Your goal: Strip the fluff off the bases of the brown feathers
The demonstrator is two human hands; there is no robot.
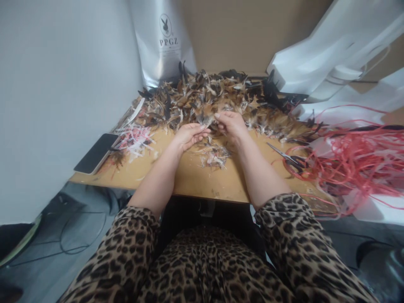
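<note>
My left hand (191,136) is closed, its thumb and fingertips pinching the pale base of a small brown feather bunch (204,115). Close on its right, my right hand (232,125) has thumb and forefinger pressed together at the right edge of the same bunch. Whether a thin strand runs between the fingers is too small to tell. Behind both hands spreads a heap of brown and black feathers (176,94). Below them on the wooden table (202,185) lies a little pile of fluff and thread scraps (216,158).
Scissors (288,158) with dark handles lie right of my right arm, beside a tangle of red strips (356,164). At left are a phone (96,153) and pink-white shreds (135,138). A silver bag (164,46) stands behind the heap; white plastic (315,59) hangs back right.
</note>
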